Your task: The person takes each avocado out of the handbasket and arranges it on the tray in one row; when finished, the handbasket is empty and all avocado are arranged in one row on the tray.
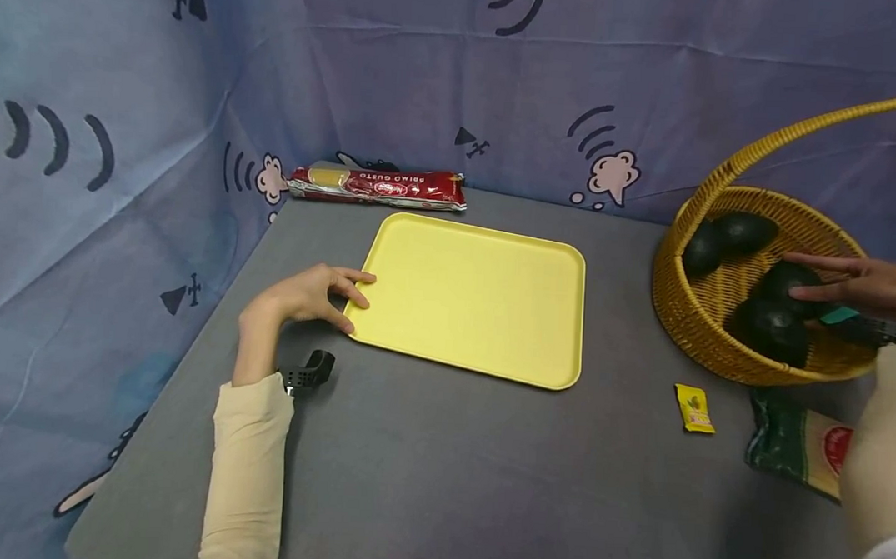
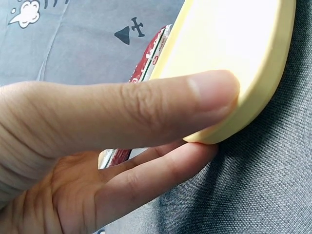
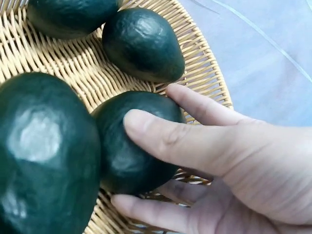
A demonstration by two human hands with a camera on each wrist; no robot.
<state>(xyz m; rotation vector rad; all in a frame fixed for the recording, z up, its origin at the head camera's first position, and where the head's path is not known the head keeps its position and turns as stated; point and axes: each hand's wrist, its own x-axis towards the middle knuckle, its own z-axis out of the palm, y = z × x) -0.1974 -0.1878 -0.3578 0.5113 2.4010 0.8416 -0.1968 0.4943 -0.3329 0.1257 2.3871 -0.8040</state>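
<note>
My left hand (image 1: 308, 294) holds the near left corner of a yellow tray (image 1: 477, 306). In the left wrist view its thumb (image 2: 214, 92) lies over the rim and a finger (image 2: 195, 158) touches from below. On the right, my right hand (image 1: 871, 290) reaches into a wicker basket (image 1: 672, 302) with several dark green avocados. One avocado (image 3: 129, 168) sits between its spread thumb and fingers in the right wrist view, still low in the basket. A larger-looking avocado (image 3: 44, 151) lies beside it, with another avocado (image 3: 144, 44) just beyond.
Behind the tray lies a red packet (image 1: 392, 188) against the patterned cloth (image 1: 397, 77). A small yellow sachet (image 1: 693, 409) and a green and beige packet (image 1: 794, 440) lie before the basket. The basket's tall handle (image 1: 792, 132) arches over it. Grey tabletop (image 1: 485, 473) spreads in front.
</note>
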